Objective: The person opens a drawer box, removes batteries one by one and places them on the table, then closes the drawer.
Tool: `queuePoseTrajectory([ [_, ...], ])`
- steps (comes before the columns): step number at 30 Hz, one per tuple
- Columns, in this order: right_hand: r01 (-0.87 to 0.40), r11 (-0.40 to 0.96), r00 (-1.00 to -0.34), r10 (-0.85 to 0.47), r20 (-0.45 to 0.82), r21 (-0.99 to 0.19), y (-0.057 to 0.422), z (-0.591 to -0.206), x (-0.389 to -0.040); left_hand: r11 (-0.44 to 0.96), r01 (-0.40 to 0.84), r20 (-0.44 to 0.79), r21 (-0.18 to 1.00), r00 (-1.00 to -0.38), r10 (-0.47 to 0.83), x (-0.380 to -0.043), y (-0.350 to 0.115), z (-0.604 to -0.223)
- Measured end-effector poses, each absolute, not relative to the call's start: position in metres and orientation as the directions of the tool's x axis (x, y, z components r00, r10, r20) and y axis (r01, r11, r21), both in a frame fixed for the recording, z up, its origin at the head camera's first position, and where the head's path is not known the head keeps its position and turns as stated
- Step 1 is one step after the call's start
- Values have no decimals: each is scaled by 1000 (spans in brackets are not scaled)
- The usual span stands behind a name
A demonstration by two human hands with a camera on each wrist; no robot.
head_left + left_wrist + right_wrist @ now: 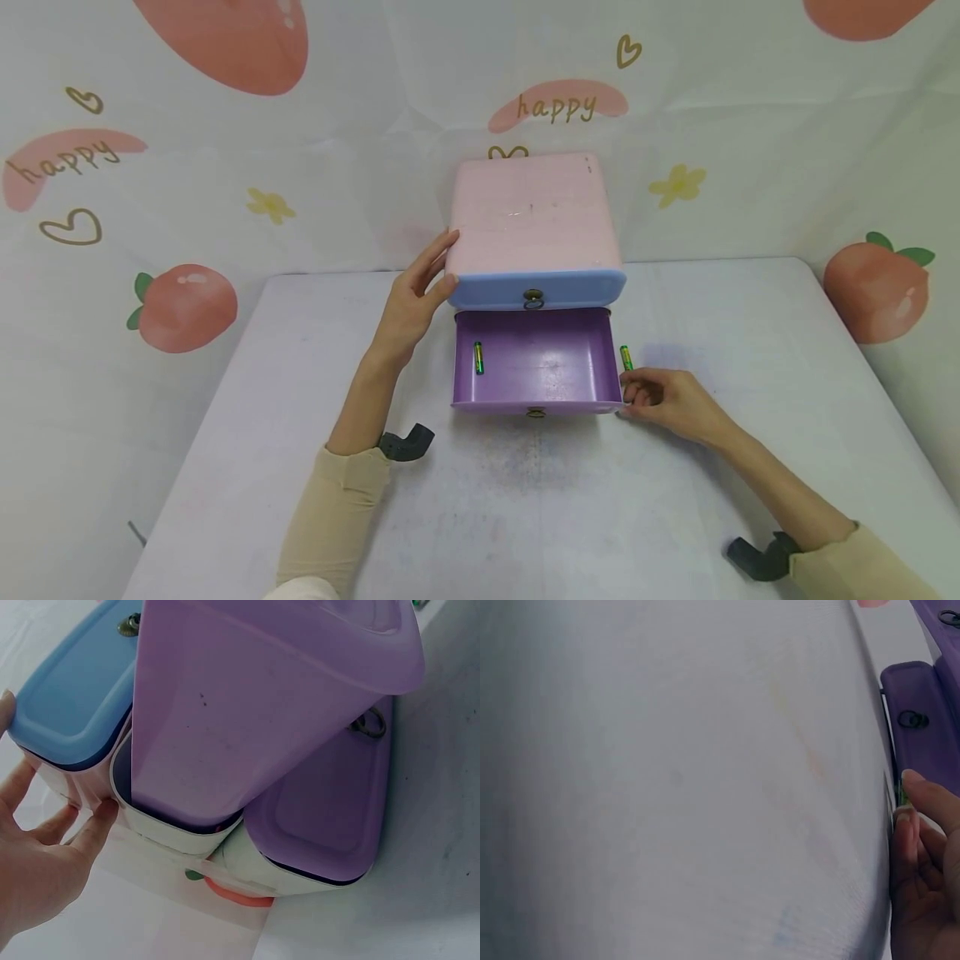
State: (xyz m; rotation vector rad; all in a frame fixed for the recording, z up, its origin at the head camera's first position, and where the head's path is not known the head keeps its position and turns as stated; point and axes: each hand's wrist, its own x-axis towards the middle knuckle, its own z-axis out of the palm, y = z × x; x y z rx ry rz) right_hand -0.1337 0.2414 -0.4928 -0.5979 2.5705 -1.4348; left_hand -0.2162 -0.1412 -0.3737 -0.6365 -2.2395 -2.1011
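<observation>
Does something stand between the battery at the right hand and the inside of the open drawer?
Yes: the drawer's right wall. The battery is just outside it, at the fingers of the right hand. From above, nothing visible covers the opening, so lifting over this wall looks possible.

My sleeves are plain beige cloth, matte and fairly loose. The left sleeve ends partway down my forearm in a neat edge, with soft creases just behind it. The right sleeve matches it in colour and likewise stops short of my wrist. Near the end of each sleeve I wear a dark piece, nearly black: the left mount and the right mount, both smooth, thick and bent like a pipe elbow. My left hand and right hand are bare, with slender fingers.
</observation>
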Motion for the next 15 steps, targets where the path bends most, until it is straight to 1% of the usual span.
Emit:
queuePoseTrajectory([
  [8, -264, 543, -923, -383, 45, -797, 240, -493, -134, 13, 296, 280, 955, -916, 286, -216, -141, -374],
  [15, -297, 546, -918, -389, 77, -783, 240, -495, -134, 8, 297, 282, 955, -915, 290, -216, -141, -375],
])
